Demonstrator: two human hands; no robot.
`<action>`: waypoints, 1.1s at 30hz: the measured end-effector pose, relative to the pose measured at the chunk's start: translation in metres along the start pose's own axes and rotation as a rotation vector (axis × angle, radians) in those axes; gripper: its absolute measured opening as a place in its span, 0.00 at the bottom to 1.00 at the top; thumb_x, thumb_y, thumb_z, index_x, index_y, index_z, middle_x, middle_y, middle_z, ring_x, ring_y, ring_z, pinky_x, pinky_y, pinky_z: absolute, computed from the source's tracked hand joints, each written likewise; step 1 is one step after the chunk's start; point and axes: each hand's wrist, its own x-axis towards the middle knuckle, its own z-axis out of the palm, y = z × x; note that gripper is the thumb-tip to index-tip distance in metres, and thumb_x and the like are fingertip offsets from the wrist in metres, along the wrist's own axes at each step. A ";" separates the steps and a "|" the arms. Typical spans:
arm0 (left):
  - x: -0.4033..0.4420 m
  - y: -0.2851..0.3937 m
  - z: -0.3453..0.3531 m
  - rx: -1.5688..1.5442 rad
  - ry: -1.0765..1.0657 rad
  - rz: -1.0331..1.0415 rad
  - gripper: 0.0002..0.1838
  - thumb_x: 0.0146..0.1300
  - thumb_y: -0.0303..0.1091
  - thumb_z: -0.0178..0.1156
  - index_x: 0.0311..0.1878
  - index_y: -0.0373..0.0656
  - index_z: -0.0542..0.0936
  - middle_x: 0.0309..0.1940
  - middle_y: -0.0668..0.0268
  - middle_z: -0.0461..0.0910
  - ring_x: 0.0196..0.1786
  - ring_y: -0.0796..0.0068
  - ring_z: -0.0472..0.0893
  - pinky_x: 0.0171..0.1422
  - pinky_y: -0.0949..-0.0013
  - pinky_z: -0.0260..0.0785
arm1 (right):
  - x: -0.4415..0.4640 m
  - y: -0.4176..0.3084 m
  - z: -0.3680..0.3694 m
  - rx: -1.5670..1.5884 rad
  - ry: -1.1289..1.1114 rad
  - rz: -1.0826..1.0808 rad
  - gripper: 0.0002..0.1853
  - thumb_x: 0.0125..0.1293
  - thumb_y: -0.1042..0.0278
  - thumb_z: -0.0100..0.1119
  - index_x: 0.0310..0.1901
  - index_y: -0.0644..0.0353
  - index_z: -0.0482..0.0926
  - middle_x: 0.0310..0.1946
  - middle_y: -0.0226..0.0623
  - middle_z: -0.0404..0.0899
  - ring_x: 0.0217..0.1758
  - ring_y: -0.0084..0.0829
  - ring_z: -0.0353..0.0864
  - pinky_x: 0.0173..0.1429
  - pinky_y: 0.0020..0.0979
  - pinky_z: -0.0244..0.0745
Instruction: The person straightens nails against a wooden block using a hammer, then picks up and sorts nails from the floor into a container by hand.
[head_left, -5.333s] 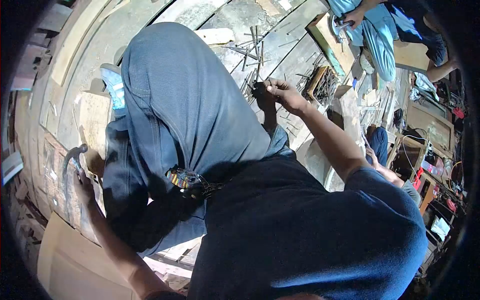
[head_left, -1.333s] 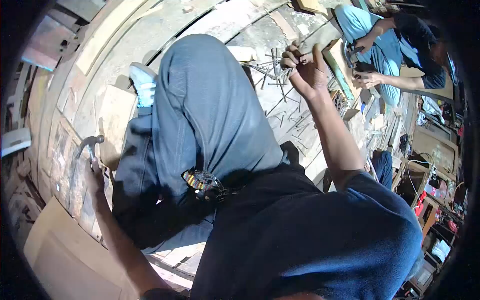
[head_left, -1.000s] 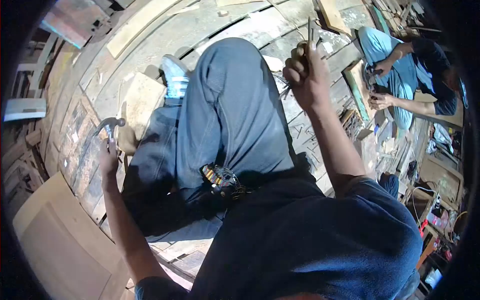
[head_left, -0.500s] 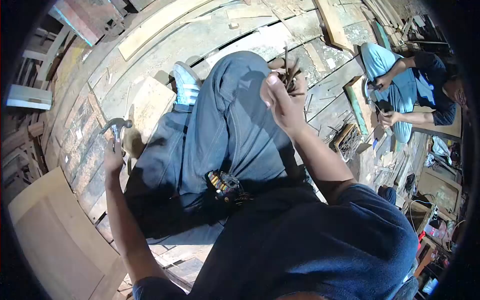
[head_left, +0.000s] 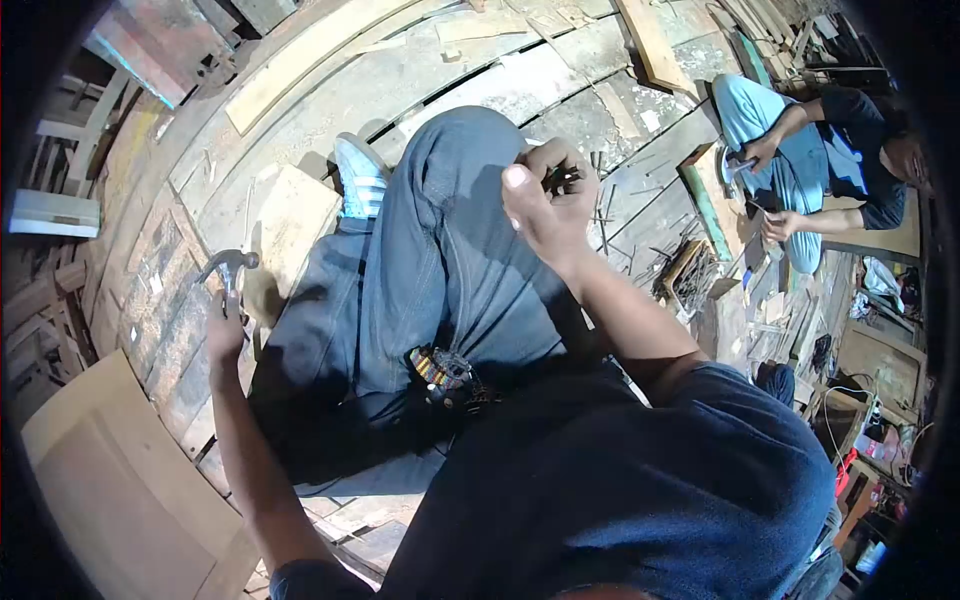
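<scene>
My left hand (head_left: pixel 226 325) is closed around a claw hammer (head_left: pixel 230 262), its metal head upward beside my bent leg. Most of the handle is hidden by my fingers. Over my knee, my right hand (head_left: pixel 560 205) is curled into a fist around dark nails (head_left: pixel 566 180). Only part of the bunch shows between the fingers and thumb. Several loose nails (head_left: pixel 640 190) lie scattered on the floorboards past this hand. A small wooden box (head_left: pixel 690 272) full of nails sits to its right.
A pale board (head_left: pixel 295 220) lies by my shoe (head_left: pixel 360 180). At lower left is a large wooden panel (head_left: pixel 120 470). A co-worker (head_left: pixel 835 160) sits at right, hands at a tool over a green-edged wood piece (head_left: pixel 712 205). Planks (head_left: pixel 655 45) lie at the back.
My right hand has turned and closed further; the nails that stuck out above it are now mostly hidden in the fist. My left hand with the hammer has barely moved.
</scene>
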 end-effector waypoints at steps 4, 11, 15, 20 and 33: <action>0.000 -0.002 0.003 -0.011 0.028 -0.021 0.16 0.69 0.43 0.48 0.45 0.39 0.74 0.20 0.65 0.71 0.23 0.76 0.71 0.28 0.69 0.65 | -0.003 -0.002 0.008 -0.099 -0.007 0.011 0.12 0.58 0.69 0.65 0.28 0.59 0.68 0.22 0.26 0.69 0.22 0.15 0.66 0.26 0.20 0.62; 0.019 -0.053 0.008 0.156 0.078 0.172 0.18 0.69 0.43 0.48 0.50 0.38 0.73 0.27 0.60 0.77 0.26 0.73 0.76 0.30 0.68 0.68 | 0.013 -0.032 -0.002 0.312 0.111 0.217 0.13 0.67 0.60 0.54 0.29 0.55 0.65 0.18 0.23 0.62 0.18 0.16 0.59 0.22 0.21 0.56; 0.014 -0.035 0.004 -0.017 -0.013 0.074 0.23 0.68 0.49 0.47 0.51 0.38 0.73 0.28 0.59 0.77 0.27 0.72 0.76 0.31 0.67 0.68 | 0.022 -0.048 -0.077 0.567 0.283 0.525 0.16 0.69 0.55 0.52 0.27 0.53 0.63 0.18 0.22 0.60 0.18 0.17 0.59 0.25 0.20 0.56; 0.030 -0.062 0.002 0.068 -0.071 0.015 0.22 0.69 0.48 0.44 0.49 0.36 0.73 0.28 0.57 0.73 0.29 0.67 0.72 0.36 0.62 0.65 | -0.032 -0.010 -0.234 0.142 0.642 0.843 0.06 0.65 0.67 0.53 0.35 0.60 0.70 0.24 0.33 0.69 0.25 0.29 0.69 0.31 0.32 0.68; 0.034 -0.075 0.002 0.098 -0.088 -0.006 0.25 0.69 0.54 0.41 0.44 0.38 0.73 0.23 0.60 0.66 0.25 0.68 0.66 0.33 0.62 0.60 | -0.196 0.025 -0.460 -1.646 0.451 0.875 0.18 0.52 0.65 0.52 0.44 0.65 0.78 0.37 0.57 0.80 0.46 0.55 0.78 0.52 0.42 0.72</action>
